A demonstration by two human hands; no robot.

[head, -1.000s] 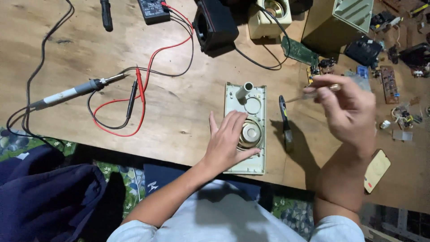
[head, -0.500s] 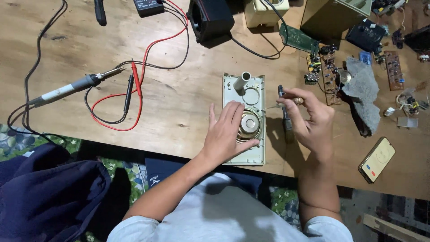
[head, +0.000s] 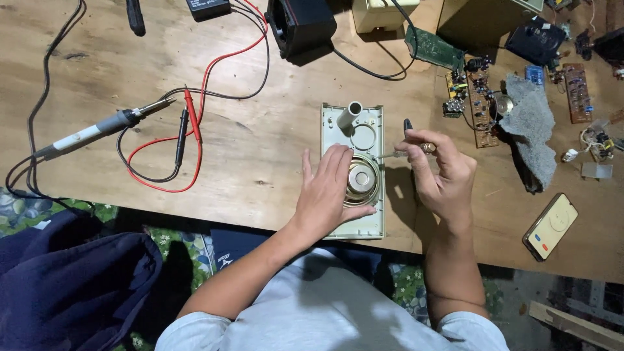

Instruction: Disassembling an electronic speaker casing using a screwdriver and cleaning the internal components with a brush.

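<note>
My left hand [head: 328, 192] lies flat and open on the pale panel [head: 354, 170], palm down, fingers spread over the left side of the round speaker [head: 362, 180] set in its middle. The panel lies lengthwise on the bench [head: 260, 156], its near end close to the bench edge in front of me. At its far end a short white tube [head: 349, 116] stands beside a round opening.

My right hand [head: 442, 172] is closed around a screwdriver [head: 411, 148], thumb and fingers pinched on the handle. The thin shaft points left toward the panel's right edge beside the speaker; I cannot tell whether the tip touches.

Left of the panel, well apart, lie a soldering iron [head: 104, 127] and red and black probes [head: 188, 123] with their leads looped across the wood. At the far edge stand a black box [head: 302, 23] and a cream box [head: 383, 13]. To the right of my right hand are several circuit boards [head: 481, 97], a grey cloth [head: 530, 127] and, nearer me, a phone [head: 550, 226] with a lit screen. A dark blue cloth [head: 71, 286] hangs below the bench at my left.
</note>
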